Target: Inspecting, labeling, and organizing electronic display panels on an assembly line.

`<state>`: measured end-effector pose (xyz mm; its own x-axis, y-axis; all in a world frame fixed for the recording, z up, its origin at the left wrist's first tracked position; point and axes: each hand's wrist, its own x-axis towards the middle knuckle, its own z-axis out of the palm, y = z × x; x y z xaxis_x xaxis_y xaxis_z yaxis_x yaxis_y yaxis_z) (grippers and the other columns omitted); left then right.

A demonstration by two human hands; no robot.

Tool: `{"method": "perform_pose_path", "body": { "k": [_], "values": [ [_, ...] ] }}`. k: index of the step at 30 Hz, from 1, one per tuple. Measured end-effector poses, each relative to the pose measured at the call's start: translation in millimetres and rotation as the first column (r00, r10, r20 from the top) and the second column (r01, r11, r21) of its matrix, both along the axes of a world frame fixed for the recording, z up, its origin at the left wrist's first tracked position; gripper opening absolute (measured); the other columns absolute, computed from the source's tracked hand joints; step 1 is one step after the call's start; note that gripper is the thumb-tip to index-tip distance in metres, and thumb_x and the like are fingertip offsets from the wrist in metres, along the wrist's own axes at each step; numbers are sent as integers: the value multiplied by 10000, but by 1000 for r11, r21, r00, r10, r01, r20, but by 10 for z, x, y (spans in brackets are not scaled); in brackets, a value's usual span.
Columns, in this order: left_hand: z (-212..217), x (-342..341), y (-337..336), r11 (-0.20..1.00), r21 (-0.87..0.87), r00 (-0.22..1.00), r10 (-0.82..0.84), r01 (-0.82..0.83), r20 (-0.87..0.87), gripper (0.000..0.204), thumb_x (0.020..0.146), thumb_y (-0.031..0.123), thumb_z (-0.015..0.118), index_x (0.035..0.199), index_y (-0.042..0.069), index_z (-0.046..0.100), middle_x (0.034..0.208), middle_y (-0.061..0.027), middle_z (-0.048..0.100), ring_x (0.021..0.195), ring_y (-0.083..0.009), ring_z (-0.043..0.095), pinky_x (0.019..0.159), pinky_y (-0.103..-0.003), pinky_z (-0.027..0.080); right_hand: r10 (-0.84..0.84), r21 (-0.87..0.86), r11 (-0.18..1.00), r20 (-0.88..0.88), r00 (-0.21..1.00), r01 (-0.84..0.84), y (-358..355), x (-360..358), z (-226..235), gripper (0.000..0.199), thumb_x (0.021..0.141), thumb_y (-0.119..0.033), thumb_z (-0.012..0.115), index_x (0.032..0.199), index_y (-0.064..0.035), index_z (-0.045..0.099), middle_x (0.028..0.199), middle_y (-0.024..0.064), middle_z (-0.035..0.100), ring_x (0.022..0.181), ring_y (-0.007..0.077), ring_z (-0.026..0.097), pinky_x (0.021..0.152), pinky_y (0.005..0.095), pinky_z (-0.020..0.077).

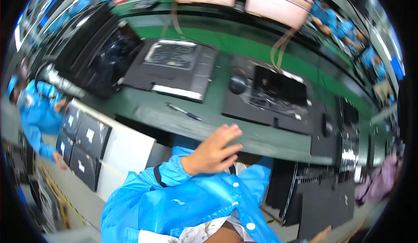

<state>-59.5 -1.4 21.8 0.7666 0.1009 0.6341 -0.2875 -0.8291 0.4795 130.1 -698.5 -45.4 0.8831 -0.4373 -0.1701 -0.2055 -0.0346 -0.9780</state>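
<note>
My left hand (213,151), in a blue sleeve with a black band, hovers in front of the green workbench's (152,112) near edge. Its fingers are spread and nothing is in them. A pen (185,111) lies on the bench just beyond it. Farther right, a dark screen-like panel (278,88) with clear film rests on a black foam board (246,112). What looks like my right hand (321,235) is at the lower edge, beside a large black board (326,208); its fingers are small and partly cut off, so their grip is unclear.
Another film-covered panel (172,53) lies on a black board at left, beside a dark bin (100,60). A co-worker in blue (41,116) stands by a white table (126,156) with black packages (90,134). Pale boxes (278,3) hang over the bench; a wire rack (291,186) stands right.
</note>
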Motion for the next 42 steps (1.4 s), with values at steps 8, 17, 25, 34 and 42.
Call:
{"method": "perform_pose_path", "body": {
  "k": [8,17,25,34,42],
  "values": [
    [231,-574,-162,898,-368,968,-252,240,18,660,799,167,846,1379,20,568,1502,-226,486,1367,-379,509,1140,-503,424,320,50,916,506,801,-398,2071,566,978,593,1017,-326,550,1479,28,438,1459,163,528,1299,282,537,1109,430,443],
    [9,-2231,-7,186,-951,950,237,-248,-202,618,914,122,764,1465,33,498,1470,-119,537,1371,-258,493,1153,-433,399,838,-603,-27,421,-347,-797,6523,-467,1867,619,827,-282,869,1311,28,637,1157,127,695,1070,208,656,935,346,504],
    [-587,-2724,-1149,-287,-839,519,855,462,-7,586,1058,282,576,1535,30,348,1540,-193,455,1449,-402,406,1239,-572,296,428,-644,-464,438,-791,-608,6915,-1691,1390,238,849,-117,801,1051,-18,723,874,125,703,781,302,691,690,368,550],
    [-1089,-2486,-738,-247,-441,252,967,863,-48,553,1069,269,539,1482,-64,379,1504,-319,422,1449,-443,383,1217,-542,374,687,-574,-532,137,-713,-623,6494,-972,1027,191,900,-161,767,1027,-22,735,842,126,694,743,285,666,662,381,528],
    [-18,-2073,-153,-777,-490,906,418,394,66,518,1010,362,515,1330,-42,570,1045,-189,719,897,-290,674,882,-405,519,834,-668,-291,174,-524,-685,6140,-454,1107,161,892,-145,753,1016,-43,737,838,103,696,762,298,677,676,382,531]
  ]
}}
